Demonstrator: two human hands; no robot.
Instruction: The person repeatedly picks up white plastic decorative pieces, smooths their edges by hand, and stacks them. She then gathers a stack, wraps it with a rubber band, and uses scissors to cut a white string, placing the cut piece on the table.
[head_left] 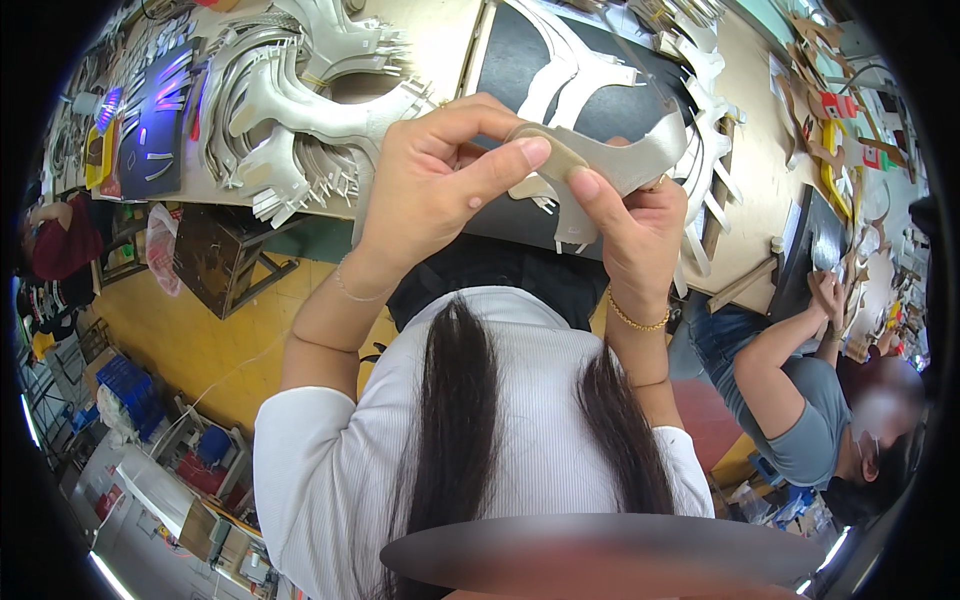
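Note:
Above the near edge of the workbench, both my hands hold a silvery shoe-upper piece [640, 158] with a curved outline and a tan patch at one end. My left hand [425, 190] is closed, its thumb and bent forefinger pinching the tan end. Close beside it, my right hand [640, 225] grips the same piece, thumb on top by the tan part and fingers underneath, mostly hidden. Behind the hands, a black board [505, 70] carries more silvery shoe-upper pieces [585, 85] with strap-like ends. A large overlapping stack of such pieces [300, 110] lies left of my left hand.
More cut pieces [708, 150] hang along the board's right side. At right, a co-worker in a grey shirt [795, 400] works at the bench [745, 235]. A dark board under violet light [160, 120] lies far left. Below stands a dark wooden box [220, 255] on yellow floor.

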